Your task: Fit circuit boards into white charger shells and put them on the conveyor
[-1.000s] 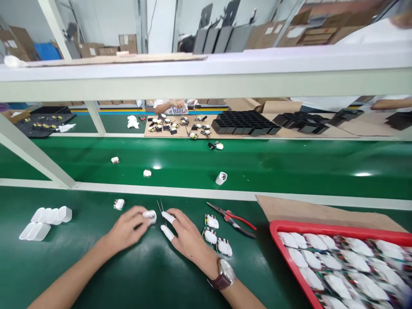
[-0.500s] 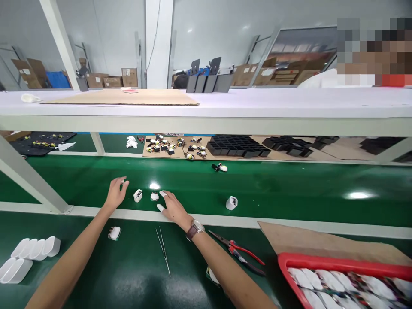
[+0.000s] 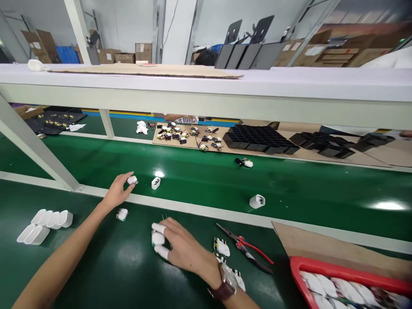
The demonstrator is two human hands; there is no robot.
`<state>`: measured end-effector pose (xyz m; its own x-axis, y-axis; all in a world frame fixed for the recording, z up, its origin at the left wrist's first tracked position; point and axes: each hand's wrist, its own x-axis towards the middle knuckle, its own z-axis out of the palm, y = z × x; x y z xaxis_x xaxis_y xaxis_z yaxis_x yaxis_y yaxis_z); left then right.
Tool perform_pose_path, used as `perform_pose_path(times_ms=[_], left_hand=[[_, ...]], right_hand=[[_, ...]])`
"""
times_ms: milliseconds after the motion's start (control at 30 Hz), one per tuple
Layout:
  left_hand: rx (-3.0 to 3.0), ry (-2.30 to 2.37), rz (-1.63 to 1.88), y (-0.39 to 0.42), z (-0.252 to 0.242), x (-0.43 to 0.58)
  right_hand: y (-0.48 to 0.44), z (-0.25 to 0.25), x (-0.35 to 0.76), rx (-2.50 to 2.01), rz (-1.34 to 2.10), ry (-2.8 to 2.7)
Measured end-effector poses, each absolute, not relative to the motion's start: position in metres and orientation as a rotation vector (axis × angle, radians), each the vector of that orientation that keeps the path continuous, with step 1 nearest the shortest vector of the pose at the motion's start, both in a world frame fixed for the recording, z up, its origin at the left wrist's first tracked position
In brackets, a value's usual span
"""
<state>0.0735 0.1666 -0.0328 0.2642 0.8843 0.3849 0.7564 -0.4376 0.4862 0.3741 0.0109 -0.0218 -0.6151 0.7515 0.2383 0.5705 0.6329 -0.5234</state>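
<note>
My left hand (image 3: 118, 192) pinches a small white-topped circuit board (image 3: 132, 180) over the near edge of the green belt. Nearer to me, my right hand (image 3: 183, 244), with white covers on its fingertips, grips another white-topped circuit board (image 3: 158, 238) low over the green bench. Thin tips of tweezers (image 3: 165, 216) show behind that hand, which hides the rest. On the belt, a white plastic housing (image 3: 156, 183) stands to the right of my left hand. A loose circuit board (image 3: 122, 214) lies on the bench below it.
Red-handled pliers (image 3: 246, 248) and several boards (image 3: 222, 247) lie right of my right hand. A red tray (image 3: 350, 271) of white-wrapped parts sits at lower right. White housings (image 3: 37, 234) stand at left. Another housing (image 3: 257, 201) is on the belt; a white shelf (image 3: 193, 96) spans above.
My right hand has come back from the belt to the bench with a board in its grip. The board in my left hand now shows plainly. The view has shifted.
</note>
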Motion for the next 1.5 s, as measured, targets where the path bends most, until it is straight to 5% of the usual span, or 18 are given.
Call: perform_pose_path(times_ms=[267,767,1000,1267,1500], left_hand=[[2.312,1.855,0.932,0.031,-0.054,0.009],[2.492,1.642,0.778,-0.022,-0.017,-0.029],[2.559,2.423,0.708,-0.009,-0.018,-0.1],[2.495,1.686,1.041,-0.016,-0.017,-0.037],[2.313,1.042,0.573,-0.042,-0.03,0.076]], right_hand=[[0.011,-0.04,0.335,-1.075,0.375,-2.538],[0.012,-0.04,0.303,-1.107,0.409,-2.559],[-0.017,-0.041,0.311,-1.203,0.428,-2.459],[-0.045,-0.059,0.327,-1.183,0.26,-2.425],[-0.077,-0.074,0.345,-1.118,0.197,-2.367]])
